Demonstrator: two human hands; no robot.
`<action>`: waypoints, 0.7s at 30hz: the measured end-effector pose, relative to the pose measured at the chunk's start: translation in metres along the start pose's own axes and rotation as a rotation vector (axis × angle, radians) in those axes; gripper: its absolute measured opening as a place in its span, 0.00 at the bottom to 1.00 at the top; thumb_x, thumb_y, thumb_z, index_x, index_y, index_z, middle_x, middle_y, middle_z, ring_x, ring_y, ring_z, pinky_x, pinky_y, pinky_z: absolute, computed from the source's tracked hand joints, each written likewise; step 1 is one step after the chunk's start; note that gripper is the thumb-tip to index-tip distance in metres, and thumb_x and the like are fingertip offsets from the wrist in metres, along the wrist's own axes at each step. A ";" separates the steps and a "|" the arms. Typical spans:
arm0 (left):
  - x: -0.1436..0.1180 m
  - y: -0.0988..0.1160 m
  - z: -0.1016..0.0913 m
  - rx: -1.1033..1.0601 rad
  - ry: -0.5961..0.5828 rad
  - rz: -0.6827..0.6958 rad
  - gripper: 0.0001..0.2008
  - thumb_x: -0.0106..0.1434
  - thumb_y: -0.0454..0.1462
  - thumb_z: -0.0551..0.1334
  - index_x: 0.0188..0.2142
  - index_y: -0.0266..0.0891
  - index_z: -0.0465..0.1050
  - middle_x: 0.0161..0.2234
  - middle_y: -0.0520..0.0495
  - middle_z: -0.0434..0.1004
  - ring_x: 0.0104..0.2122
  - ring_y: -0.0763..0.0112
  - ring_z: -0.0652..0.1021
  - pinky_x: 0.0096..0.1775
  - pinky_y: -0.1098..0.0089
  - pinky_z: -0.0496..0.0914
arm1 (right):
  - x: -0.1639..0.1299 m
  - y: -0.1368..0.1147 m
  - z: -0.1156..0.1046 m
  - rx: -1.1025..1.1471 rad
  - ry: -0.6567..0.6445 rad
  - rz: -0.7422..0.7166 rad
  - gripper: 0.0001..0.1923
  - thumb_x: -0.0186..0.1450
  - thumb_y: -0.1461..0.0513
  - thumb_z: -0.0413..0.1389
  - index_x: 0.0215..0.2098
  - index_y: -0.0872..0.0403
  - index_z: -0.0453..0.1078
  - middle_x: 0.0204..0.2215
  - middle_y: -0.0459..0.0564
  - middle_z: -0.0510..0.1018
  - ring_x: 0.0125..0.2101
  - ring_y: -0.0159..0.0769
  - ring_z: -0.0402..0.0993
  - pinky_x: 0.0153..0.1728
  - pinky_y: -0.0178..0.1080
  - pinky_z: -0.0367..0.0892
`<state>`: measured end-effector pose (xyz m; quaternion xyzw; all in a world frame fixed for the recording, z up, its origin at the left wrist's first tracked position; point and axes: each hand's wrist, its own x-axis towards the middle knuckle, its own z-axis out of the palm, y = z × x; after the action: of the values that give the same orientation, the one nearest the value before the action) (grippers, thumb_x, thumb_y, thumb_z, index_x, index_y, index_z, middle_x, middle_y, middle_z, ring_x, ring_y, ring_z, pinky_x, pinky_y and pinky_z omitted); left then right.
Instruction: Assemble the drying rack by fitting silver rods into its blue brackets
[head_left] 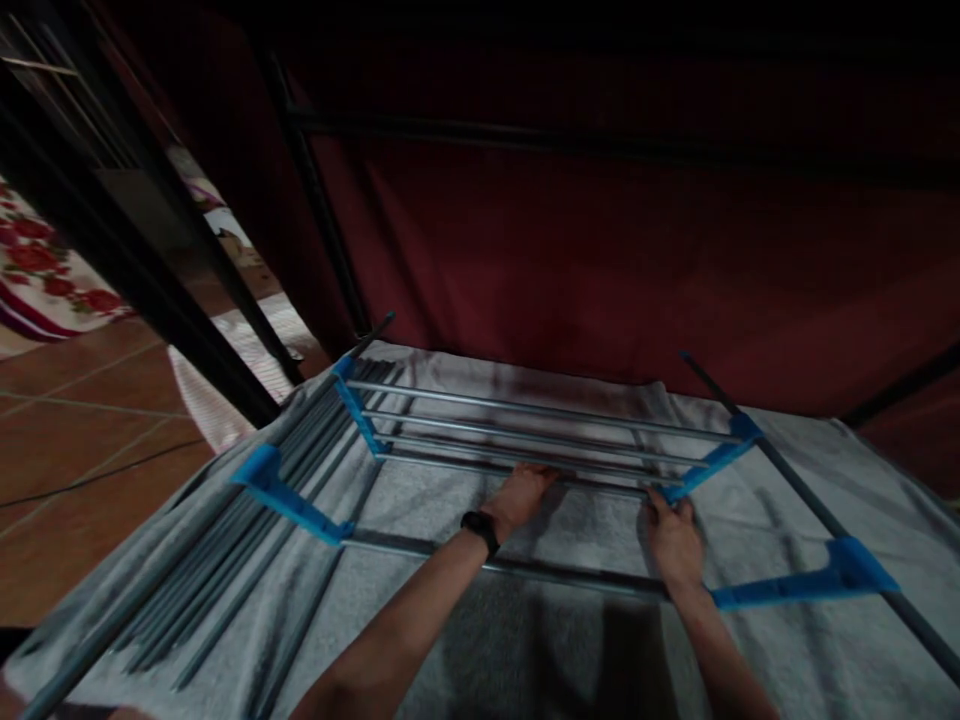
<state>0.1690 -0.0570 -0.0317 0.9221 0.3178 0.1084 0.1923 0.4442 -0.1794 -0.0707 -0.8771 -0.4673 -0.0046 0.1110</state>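
Note:
A rack frame of grey metal rods and blue plastic brackets lies on a grey cloth. My left hand [525, 492], with a dark band on the wrist, is closed over the middle of a metal rod [604, 487]. My right hand [675, 538] pinches the same rod at its right end, close to the inner corner of the far right blue bracket [709, 468]. Several parallel rods run behind it to the far left blue bracket [361, 412]. A front rod [570, 574] passes under my forearms, between the near left blue bracket [292, 503] and the near right blue bracket [795, 585].
Loose metal rods [247, 530] lie side by side on the cloth [450, 640] at the left. Long side poles [799, 487] carry the brackets. A dark red curtain [637, 270] and a black metal frame [315, 200] stand behind. Tiled floor [90, 420] shows at left.

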 end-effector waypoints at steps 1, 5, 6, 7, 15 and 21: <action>0.000 0.000 0.000 0.001 -0.002 -0.003 0.25 0.66 0.24 0.54 0.59 0.39 0.75 0.56 0.40 0.82 0.56 0.61 0.80 0.62 0.60 0.69 | 0.001 -0.002 -0.003 -0.053 -0.027 -0.002 0.27 0.77 0.55 0.42 0.71 0.45 0.66 0.54 0.61 0.70 0.40 0.45 0.81 0.44 0.47 0.74; -0.002 0.001 -0.002 0.002 -0.009 -0.041 0.24 0.67 0.25 0.54 0.59 0.40 0.76 0.55 0.41 0.83 0.55 0.60 0.80 0.60 0.60 0.71 | 0.007 -0.005 -0.011 -0.156 -0.091 0.017 0.28 0.78 0.52 0.40 0.70 0.44 0.68 0.50 0.62 0.72 0.39 0.46 0.82 0.43 0.47 0.75; -0.006 0.001 -0.004 0.005 0.003 -0.051 0.24 0.68 0.26 0.55 0.59 0.40 0.76 0.55 0.41 0.82 0.56 0.60 0.80 0.61 0.60 0.71 | 0.008 -0.005 -0.012 -0.161 -0.097 0.020 0.28 0.79 0.52 0.39 0.70 0.44 0.68 0.50 0.62 0.73 0.39 0.46 0.82 0.42 0.47 0.75; -0.012 -0.001 -0.007 0.010 0.025 -0.066 0.23 0.69 0.27 0.55 0.60 0.41 0.75 0.56 0.40 0.82 0.56 0.59 0.79 0.61 0.59 0.70 | 0.008 -0.005 -0.012 -0.159 -0.101 0.021 0.28 0.79 0.52 0.38 0.70 0.44 0.68 0.50 0.62 0.73 0.39 0.46 0.82 0.42 0.47 0.76; -0.132 -0.075 -0.041 -0.047 0.591 -0.617 0.12 0.69 0.34 0.56 0.41 0.40 0.81 0.42 0.42 0.82 0.48 0.58 0.80 0.55 0.60 0.73 | 0.007 -0.005 -0.011 -0.128 -0.065 0.012 0.29 0.78 0.53 0.38 0.68 0.47 0.70 0.48 0.63 0.76 0.39 0.48 0.83 0.41 0.47 0.76; -0.174 -0.140 -0.068 -0.037 0.850 -1.127 0.11 0.58 0.32 0.61 0.42 0.38 0.72 0.37 0.42 0.77 0.46 0.52 0.77 0.47 0.59 0.72 | 0.007 -0.003 -0.010 -0.140 -0.060 0.001 0.29 0.79 0.52 0.38 0.68 0.47 0.70 0.46 0.62 0.76 0.37 0.46 0.82 0.39 0.46 0.76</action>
<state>-0.0637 -0.0452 -0.0433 0.4914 0.7927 0.3485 0.0939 0.4463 -0.1741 -0.0597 -0.8827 -0.4685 -0.0112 0.0354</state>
